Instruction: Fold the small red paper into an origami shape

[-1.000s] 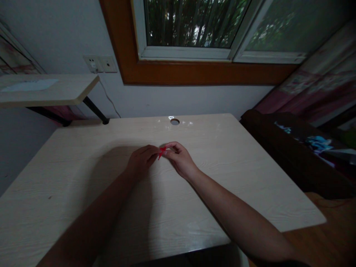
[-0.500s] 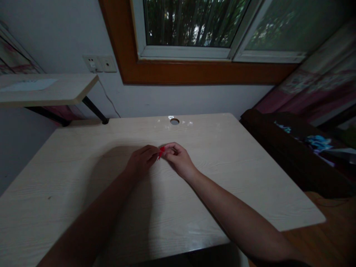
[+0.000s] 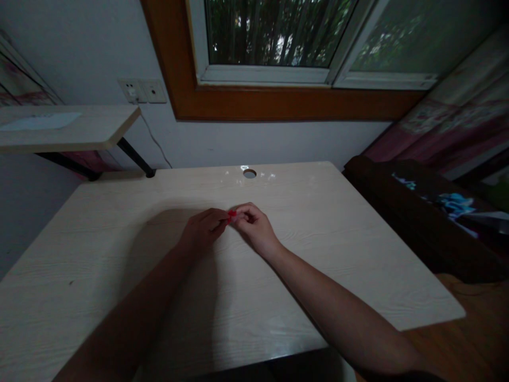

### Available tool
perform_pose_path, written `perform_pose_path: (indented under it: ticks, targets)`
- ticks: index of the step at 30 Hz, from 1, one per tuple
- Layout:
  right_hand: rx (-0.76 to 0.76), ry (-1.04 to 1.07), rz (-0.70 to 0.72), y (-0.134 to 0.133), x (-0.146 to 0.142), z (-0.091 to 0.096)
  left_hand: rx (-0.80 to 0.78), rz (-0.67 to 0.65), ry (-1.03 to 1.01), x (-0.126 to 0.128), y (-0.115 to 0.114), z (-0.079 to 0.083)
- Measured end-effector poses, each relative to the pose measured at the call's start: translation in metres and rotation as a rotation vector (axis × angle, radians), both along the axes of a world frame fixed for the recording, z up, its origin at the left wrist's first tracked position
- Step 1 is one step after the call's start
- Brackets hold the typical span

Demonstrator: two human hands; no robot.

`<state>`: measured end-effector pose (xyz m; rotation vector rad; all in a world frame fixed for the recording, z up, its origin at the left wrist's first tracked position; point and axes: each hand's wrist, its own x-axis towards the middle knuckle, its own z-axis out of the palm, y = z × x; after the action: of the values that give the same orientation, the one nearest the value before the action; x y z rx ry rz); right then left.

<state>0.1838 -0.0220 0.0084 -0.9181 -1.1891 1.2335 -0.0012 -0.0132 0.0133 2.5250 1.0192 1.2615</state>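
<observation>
Between my fingertips is a small, bright red ribbon-like piece (image 3: 231, 214), too small and partly covered to name its kind. My left hand (image 3: 204, 225) pinches it from the left, thumb and fingers pressed together. From the other side, my right hand (image 3: 254, 225) pinches its right part between thumb and forefinger, the other fingers curled. Both hands are low over the middle of the pale wooden desk (image 3: 318, 254), their fingertips nearly meeting. The fingers hide much of the red piece.
A round cable hole (image 3: 249, 174) lies beyond my hands near the desk's back edge. At the left, a raised shelf (image 3: 115, 127) stands on black legs. To the right is a dark brown piece of furniture (image 3: 382, 185) with blue items on it. A window (image 3: 270, 74) is ahead.
The thin red ends that hung below my fingertips no longer show; the red piece looks more bunched between the fingers. My hands have barely shifted.
</observation>
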Motion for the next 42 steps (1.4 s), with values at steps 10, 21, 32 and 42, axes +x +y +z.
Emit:
perform_pose_path:
  ticks: [10, 21, 32, 42]
  targets:
    - [0.144, -0.097, -0.030, -0.0026, 0.0003, 0.0050, -0.075, 0.001, -0.092, 0.0015, 0.0001, 0.0024]
    - [0.222, -0.194, -0.033, -0.0043, 0.0011, 0.0042, -0.323, 0.037, -0.244, 0.0045, -0.0012, 0.0053]
    - [0.202, -0.171, 0.001, -0.0044, -0.0001, 0.0045, -0.374, 0.009, -0.255, 0.0038, -0.0015, 0.0040]
    - [0.188, -0.193, 0.000, -0.0038, 0.0005, 0.0061, -0.498, -0.002, -0.395, 0.0026, 0.0007, -0.0029]
